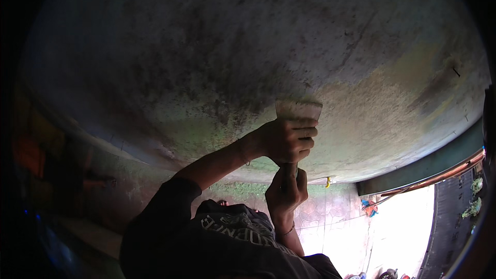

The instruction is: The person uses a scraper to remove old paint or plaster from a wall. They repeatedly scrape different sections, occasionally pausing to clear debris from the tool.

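Observation:
A wide scraper [297, 109] has its flat blade edge up against a stained, mottled wall [240, 58]. My left hand [291, 139] wraps around the tool where the blade meets the handle, fingers folded over it. Below it, my right hand [287, 190] grips the lower part of the handle [289, 170]. Around the blade the wall shows dark blotches to the left and a paler, rougher patch [348, 104] to the right. The fingers hide most of the handle.
A nail [456, 72] sticks out of the wall at right. Beside the bright doorway, a dark green frame [418, 159] meets the wall's edge. A yellow hook-like item [328, 182] is at the wall's foot. A red and blue cloth-like thing [369, 208] lies on the tiled floor [325, 211].

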Tool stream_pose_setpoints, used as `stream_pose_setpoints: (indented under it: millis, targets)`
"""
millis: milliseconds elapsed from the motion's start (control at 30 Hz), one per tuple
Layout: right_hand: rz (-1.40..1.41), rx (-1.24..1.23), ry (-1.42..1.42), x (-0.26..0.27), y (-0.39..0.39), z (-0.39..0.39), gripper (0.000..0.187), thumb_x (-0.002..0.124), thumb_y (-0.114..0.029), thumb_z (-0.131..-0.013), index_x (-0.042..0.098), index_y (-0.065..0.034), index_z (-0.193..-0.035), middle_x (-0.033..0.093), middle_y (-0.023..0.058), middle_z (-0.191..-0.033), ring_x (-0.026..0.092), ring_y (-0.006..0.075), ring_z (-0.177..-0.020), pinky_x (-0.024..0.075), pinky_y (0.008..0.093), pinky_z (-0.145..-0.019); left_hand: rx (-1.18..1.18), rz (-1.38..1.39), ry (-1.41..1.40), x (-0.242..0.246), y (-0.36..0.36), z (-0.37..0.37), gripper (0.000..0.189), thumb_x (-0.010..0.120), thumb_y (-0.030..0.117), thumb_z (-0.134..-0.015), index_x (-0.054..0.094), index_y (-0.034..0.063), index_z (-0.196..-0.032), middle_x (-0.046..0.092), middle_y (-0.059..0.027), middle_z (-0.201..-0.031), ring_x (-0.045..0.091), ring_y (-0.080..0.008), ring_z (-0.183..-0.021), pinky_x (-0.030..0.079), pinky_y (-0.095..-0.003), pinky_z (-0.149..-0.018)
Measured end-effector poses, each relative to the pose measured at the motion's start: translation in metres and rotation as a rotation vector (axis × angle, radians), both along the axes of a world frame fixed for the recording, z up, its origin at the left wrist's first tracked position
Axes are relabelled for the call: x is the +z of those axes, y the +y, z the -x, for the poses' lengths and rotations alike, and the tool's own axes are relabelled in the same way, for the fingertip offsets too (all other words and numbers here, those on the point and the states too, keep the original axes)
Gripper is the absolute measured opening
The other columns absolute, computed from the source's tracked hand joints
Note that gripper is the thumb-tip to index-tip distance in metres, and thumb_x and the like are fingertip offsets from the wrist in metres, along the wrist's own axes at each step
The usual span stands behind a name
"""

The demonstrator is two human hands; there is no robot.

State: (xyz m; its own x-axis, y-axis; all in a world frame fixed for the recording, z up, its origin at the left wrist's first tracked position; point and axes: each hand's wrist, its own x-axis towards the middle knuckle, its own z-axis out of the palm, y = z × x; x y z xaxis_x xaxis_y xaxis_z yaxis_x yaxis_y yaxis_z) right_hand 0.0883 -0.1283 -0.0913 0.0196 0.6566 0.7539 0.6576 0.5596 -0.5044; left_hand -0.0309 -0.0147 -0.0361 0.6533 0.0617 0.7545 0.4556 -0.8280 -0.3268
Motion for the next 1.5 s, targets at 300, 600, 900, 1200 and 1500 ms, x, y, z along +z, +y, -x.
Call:
stream_pose_setpoints:
  millis: [300, 600, 900, 1200, 1500]
  targets:
    - [-0.103, 0.039, 0.045, 0.004, 0.0, 0.0, 0.043, 0.063, 0.008, -0.086, 0.067, -0.0007, -0.127, 0.052, 0.0129, -0.07, 0.052, 0.0265, -0.055, 0.0398, 0.0384, -0.049, 0.024, -0.028, -0.003, 0.0, -0.002, -0.001, 0.016, 0.065, 0.027, -0.056, 0.064, 0.0109, -0.057, 0.064, 0.0013, -0.075, 0.067, -0.022, -0.1, 0.052, -0.0349, -0.104]
    - [0.014, -0.017, -0.003, 0.001, 0.002, -0.001, 0.049, 0.067, 0.007, -0.082, 0.067, -0.004, -0.129, 0.06, 0.0141, -0.077, 0.06, 0.0278, -0.058, 0.0469, 0.0379, -0.051, -0.006, -0.092, -0.005, 0.006, 0.004, 0.003, 0.015, 0.065, 0.026, -0.056, 0.065, 0.0117, -0.056, 0.064, 0.0019, -0.074, 0.067, -0.0208, -0.098, 0.052, -0.0342, -0.102]
    - [-0.146, 0.038, -0.027, 0.031, 0.02, 0.005, 0.048, 0.066, 0.01, -0.081, 0.067, -0.0023, -0.128, 0.059, 0.0141, -0.076, 0.059, 0.0286, -0.057, 0.0458, 0.0385, -0.049, 0.032, -0.207, -0.033, 0.04, 0.012, 0.003, 0.016, 0.066, 0.026, -0.059, 0.066, 0.0099, -0.059, 0.065, 0.0005, -0.074, 0.068, -0.0223, -0.095, 0.054, -0.0365, -0.102]
    - [-0.065, 0.032, 0.041, 0.013, 0.001, -0.003, 0.046, 0.063, 0.007, -0.086, 0.064, -0.0003, -0.132, 0.053, 0.0148, -0.07, 0.051, 0.0266, -0.055, 0.0382, 0.0373, -0.048, 0.004, -0.051, -0.007, 0.013, -0.003, -0.004, 0.015, 0.066, 0.025, -0.059, 0.064, 0.0097, -0.058, 0.064, 0.0, -0.074, 0.067, -0.0211, -0.096, 0.054, -0.0351, -0.099]
    - [-0.086, 0.006, 0.017, 0.022, 0.014, -0.007, 0.042, 0.065, 0.007, -0.085, 0.068, -0.0009, -0.127, 0.05, 0.0116, -0.068, 0.047, 0.0237, -0.051, 0.0345, 0.0359, -0.044, 0.019, -0.083, -0.018, 0.026, 0.007, -0.005, 0.011, 0.069, 0.019, -0.059, 0.065, 0.0088, -0.059, 0.066, -0.0004, -0.078, 0.068, -0.0224, -0.098, 0.056, -0.0323, -0.094]
